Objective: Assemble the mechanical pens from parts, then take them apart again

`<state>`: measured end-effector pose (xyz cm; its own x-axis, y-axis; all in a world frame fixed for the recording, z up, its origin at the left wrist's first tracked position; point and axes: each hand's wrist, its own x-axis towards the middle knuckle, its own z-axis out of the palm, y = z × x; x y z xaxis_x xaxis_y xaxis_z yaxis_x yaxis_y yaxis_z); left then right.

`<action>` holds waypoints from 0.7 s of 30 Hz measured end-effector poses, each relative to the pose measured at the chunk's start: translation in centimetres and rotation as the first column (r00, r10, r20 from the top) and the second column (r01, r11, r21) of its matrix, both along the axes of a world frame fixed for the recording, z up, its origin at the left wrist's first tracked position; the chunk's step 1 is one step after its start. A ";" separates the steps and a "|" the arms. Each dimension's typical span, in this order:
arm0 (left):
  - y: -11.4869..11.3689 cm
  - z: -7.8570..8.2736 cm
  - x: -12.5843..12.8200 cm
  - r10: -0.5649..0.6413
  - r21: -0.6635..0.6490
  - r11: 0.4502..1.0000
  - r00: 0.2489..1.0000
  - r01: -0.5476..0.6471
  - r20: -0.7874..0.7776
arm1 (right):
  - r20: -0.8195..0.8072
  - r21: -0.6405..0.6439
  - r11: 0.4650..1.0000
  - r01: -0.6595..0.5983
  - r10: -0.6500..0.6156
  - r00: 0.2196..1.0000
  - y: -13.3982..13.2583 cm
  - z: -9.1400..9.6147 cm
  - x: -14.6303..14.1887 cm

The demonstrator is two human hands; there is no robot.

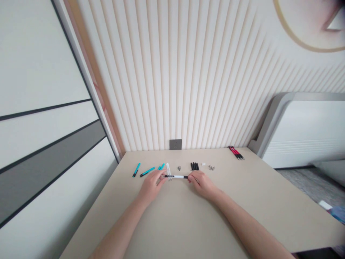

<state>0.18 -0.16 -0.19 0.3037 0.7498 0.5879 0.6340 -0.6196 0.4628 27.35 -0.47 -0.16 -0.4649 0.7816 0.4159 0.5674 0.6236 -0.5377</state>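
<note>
Head view: left hand (151, 185) and right hand (201, 183) each pinch one end of a pen (176, 176), fingers closed on it. It is level, low over the table (188, 223), toward the far side. It looks light, stiff, smooth plastic, probably slippery, so an end pinch suits. Teal pens (147, 171) lie left, black pens (194, 166) behind, red pens (236, 152) far right.

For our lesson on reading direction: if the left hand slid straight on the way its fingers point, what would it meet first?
The left hand, holding the pen, would probably meet the white tubes just beyond first.
</note>
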 end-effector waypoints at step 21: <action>0.4 0.1 -0.4 0.001 0.030 1.000 0.995 0.002 -0.104 | 0.404 0.145 0.867 0.477 -0.492 0.771 3.7 -0.5 9.9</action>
